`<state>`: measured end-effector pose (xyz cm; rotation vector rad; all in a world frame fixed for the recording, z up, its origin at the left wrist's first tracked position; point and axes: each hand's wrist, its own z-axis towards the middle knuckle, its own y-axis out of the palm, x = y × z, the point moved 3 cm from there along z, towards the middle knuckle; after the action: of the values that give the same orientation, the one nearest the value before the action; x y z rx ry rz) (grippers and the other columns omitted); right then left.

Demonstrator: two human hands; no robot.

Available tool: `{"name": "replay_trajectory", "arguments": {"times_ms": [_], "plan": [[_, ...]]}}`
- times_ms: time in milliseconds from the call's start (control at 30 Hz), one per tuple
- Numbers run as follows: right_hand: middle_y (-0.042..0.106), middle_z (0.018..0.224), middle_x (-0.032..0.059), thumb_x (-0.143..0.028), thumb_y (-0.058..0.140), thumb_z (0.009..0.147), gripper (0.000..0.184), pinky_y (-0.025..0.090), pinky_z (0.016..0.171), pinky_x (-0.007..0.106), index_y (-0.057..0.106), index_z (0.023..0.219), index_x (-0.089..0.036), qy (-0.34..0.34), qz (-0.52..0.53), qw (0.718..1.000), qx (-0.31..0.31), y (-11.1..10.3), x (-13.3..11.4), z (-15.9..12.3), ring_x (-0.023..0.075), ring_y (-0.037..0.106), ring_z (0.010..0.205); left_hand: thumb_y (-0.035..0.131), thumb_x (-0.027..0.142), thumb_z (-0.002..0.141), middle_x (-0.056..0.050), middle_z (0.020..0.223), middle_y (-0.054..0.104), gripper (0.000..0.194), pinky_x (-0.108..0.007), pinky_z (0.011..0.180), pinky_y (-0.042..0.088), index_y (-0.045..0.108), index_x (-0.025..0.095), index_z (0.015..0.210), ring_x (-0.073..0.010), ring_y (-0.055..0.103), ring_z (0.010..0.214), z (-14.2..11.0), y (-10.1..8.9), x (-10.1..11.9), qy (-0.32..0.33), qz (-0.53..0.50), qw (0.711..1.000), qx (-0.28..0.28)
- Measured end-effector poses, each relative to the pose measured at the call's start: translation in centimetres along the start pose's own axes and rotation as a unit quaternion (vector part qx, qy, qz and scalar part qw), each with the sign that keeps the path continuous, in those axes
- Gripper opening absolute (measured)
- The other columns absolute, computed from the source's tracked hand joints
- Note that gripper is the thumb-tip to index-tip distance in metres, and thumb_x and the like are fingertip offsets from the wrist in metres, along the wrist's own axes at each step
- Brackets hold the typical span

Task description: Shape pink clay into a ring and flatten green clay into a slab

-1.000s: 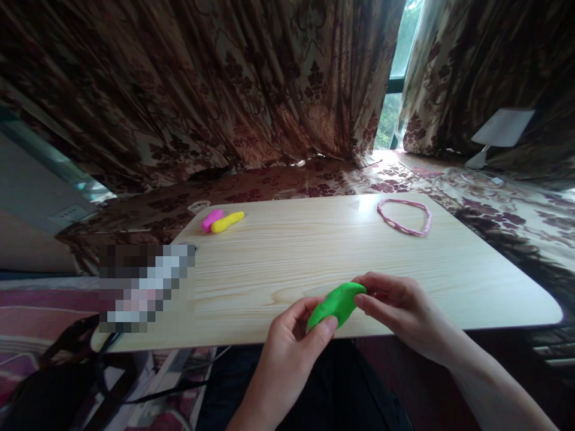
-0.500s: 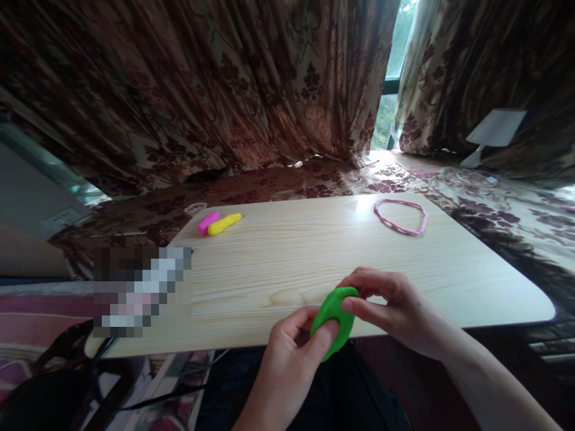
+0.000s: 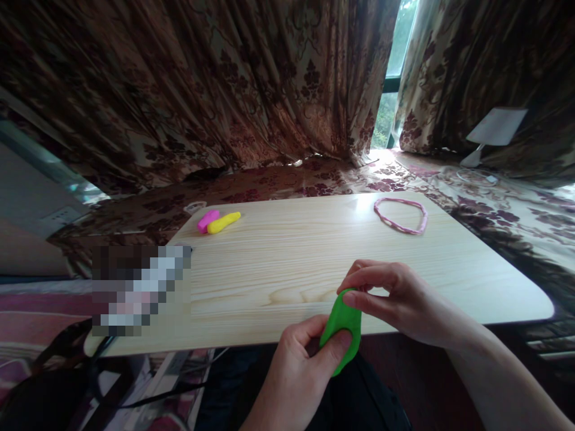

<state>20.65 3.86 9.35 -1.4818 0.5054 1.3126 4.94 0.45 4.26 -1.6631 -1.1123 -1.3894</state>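
On the pale wooden table [image 3: 269, 257] lie a pink ring, far right [image 3: 424, 222], and a yellow piece [image 3: 224, 222] touching a magenta one [image 3: 206, 221], while at the near edge the left hand [image 3: 305, 365] and right hand [image 3: 390, 296] both pinch the green piece [image 3: 345, 320], seemingly held off the surface.

No readable txt, labels, brands, nos. or signs in view; blurred/pixelated area at table's left side can't be read.

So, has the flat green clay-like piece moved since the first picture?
Yes. Judged against the near edge of the pale wooden table, the green piece has shifted downward in view; its lower end now extends beyond that edge.
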Motion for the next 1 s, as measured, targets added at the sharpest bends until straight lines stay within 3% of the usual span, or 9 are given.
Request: {"name": "replay_trajectory", "arguments": {"times_ms": [200, 367, 500, 667, 867, 1000], "plan": [[0.065, 0.081, 0.0040, -0.033, 0.057, 0.087, 0.022, 0.045, 0.063, 0.024, 0.069, 0.087, -0.015, 0.002, 0.021, 1.000, 0.018, -0.3, 0.3, 0.2, 0.0150, 0.058, 0.074, 0.058, 0.036, 0.083, 0.002, 0.065, 0.043, 0.023, -0.020, 0.056, 0.031, 0.063, 0.014, 0.078, -0.0103, 0.037, 0.062, -0.1, 0.2, -0.3, -0.016, -0.015, 1.000, -0.002], [0.066, 0.086, 0.0022, -0.038, 0.054, 0.088, 0.025, 0.045, 0.068, 0.023, 0.067, 0.097, -0.018, 0.043, 0.029, 0.995, 0.087, -0.8, 0.8, 0.0, 0.0148, 0.058, 0.080, 0.058, 0.038, 0.082, 0.002, 0.065, 0.046, 0.025, -0.020, 0.056, 0.032, 0.062, 0.014, 0.075, -0.0104, 0.038, 0.062, -0.1, 0.1, -0.8, -0.018, -0.019, 0.999, 0.032], [0.066, 0.082, 0.0028, -0.037, 0.059, 0.084, 0.023, 0.045, 0.066, 0.024, 0.067, 0.090, -0.016, 0.049, 0.020, 0.996, 0.065, 0.0, 1.4, -0.1, 0.0157, 0.058, 0.077, 0.057, 0.039, 0.083, 0.001, 0.068, 0.049, 0.026, -0.020, 0.056, 0.033, 0.063, 0.014, 0.081, -0.0108, 0.040, 0.063, -0.1, 0.0, -0.8, -0.014, -0.020, 0.999, 0.047], [0.065, 0.078, 0.0021, -0.037, 0.054, 0.087, 0.025, 0.043, 0.063, 0.023, 0.066, 0.085, -0.016, 0.043, 0.026, 0.995, 0.083, 0.3, 1.3, 0.1, 0.0146, 0.056, 0.072, 0.059, 0.037, 0.082, 0.003, 0.067, 0.045, 0.023, -0.019, 0.058, 0.033, 0.062, 0.015, 0.078, -0.0101, 0.037, 0.065, -0.2, 0.0, -0.7, -0.008, -0.028, 0.999, 0.042], [0.061, 0.075, 0.0008, -0.036, 0.057, 0.085, 0.022, 0.041, 0.060, 0.022, 0.065, 0.081, -0.016, 0.056, 0.009, 0.998, 0.010, 1.1, 1.1, -0.2, 0.0129, 0.053, 0.069, 0.060, 0.037, 0.082, 0.001, 0.072, 0.051, 0.021, -0.019, 0.059, 0.035, 0.064, 0.017, 0.088, -0.0111, 0.041, 0.068, -0.2, -0.1, -0.8, -0.006, -0.061, 0.996, 0.062], [0.057, 0.071, -0.0007, -0.032, 0.056, 0.086, 0.020, 0.039, 0.058, 0.022, 0.064, 0.077, -0.016, 0.046, 0.011, 0.998, 0.032, 1.2, 1.0, -0.2, 0.0119, 0.050, 0.067, 0.062, 0.036, 0.081, 0.001, 0.070, 0.051, 0.021, -0.019, 0.060, 0.036, 0.065, 0.016, 0.084, -0.0111, 0.041, 0.067, -0.1, -0.2, -0.7, -0.007, -0.052, 0.997, 0.057]]}}
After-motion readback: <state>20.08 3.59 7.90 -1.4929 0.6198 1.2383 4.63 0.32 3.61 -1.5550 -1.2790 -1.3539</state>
